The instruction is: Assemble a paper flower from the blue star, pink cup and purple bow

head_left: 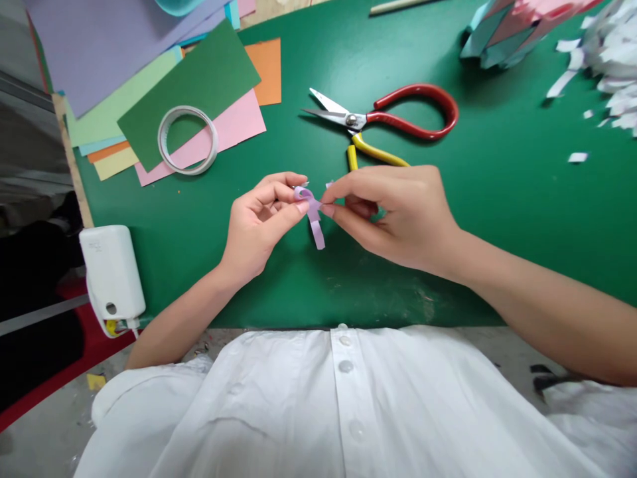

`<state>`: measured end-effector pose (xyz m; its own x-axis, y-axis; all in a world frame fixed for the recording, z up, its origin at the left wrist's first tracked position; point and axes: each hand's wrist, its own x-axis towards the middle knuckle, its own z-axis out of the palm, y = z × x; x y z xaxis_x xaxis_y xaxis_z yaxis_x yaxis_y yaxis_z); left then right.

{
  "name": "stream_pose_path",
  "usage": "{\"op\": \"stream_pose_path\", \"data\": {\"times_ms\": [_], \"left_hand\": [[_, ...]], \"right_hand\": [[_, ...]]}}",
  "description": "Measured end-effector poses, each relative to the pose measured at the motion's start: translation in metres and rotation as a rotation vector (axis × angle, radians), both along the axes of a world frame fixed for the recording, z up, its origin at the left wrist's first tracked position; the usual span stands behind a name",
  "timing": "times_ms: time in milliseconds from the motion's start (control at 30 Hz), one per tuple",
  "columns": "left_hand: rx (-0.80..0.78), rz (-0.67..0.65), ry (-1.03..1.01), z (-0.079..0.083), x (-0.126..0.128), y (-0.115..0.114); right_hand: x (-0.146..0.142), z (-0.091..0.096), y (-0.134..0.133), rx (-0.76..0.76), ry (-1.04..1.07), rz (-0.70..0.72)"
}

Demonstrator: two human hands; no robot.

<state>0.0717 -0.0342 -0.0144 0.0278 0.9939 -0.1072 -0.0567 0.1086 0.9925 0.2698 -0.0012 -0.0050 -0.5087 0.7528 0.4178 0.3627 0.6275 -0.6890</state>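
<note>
A narrow purple paper strip point(316, 229), curled into a small loop at its top, is held between my two hands above the green table. My left hand point(263, 216) pinches the looped part between thumb and fingers. From the other side, my right hand point(393, 212) pinches a pointed end of the paper with thumb and forefinger. The strip's tail hangs down between them. Just beyond my hands lie red-handled scissors point(351, 119), blades spread and pointing left. A yellow-handled tool point(381, 151) lies partly under them, the rest hidden behind my right hand.
Coloured paper sheets point(199, 79) are stacked at the back left, with a tape roll point(163, 143) on top. A white device point(113, 272) sits at the left edge. A pink and blue paper object point(502, 40) and white paper scraps point(617, 73) are at the back right.
</note>
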Motion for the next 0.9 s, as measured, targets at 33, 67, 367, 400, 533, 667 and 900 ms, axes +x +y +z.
{"op": "stream_pose_path", "data": {"times_ms": [33,67,367,400,533,667,900], "left_hand": [[-0.004,0.001,0.0,-0.0002,0.0003,-0.0002],[-0.007,0.004,0.001,-0.0005,0.0006,-0.0005],[0.039,0.006,0.071,-0.0023,0.0033,-0.0024],[0.048,0.0,0.086,-0.0025,0.0032,-0.0025],[0.089,-0.021,0.15,-0.0022,0.0024,-0.0031],[0.134,-0.018,0.234,-0.0008,0.0016,-0.0032],[0.118,-0.006,0.259,-0.0005,0.0017,-0.0023]], "right_hand": [[0.0003,0.0002,-0.0008,-0.027,-0.003,0.013],[0.0003,0.0004,-0.0015,-0.057,-0.003,0.021],[-0.0024,-0.0013,-0.0031,-0.092,0.049,0.012],[-0.0028,-0.0014,-0.0035,-0.113,0.053,0.008],[-0.0041,-0.0011,-0.0046,-0.321,0.106,0.038],[-0.0046,-0.0015,-0.0046,-0.42,0.167,0.035],[-0.0043,-0.0021,-0.0035,-0.357,0.149,0.024]]}}
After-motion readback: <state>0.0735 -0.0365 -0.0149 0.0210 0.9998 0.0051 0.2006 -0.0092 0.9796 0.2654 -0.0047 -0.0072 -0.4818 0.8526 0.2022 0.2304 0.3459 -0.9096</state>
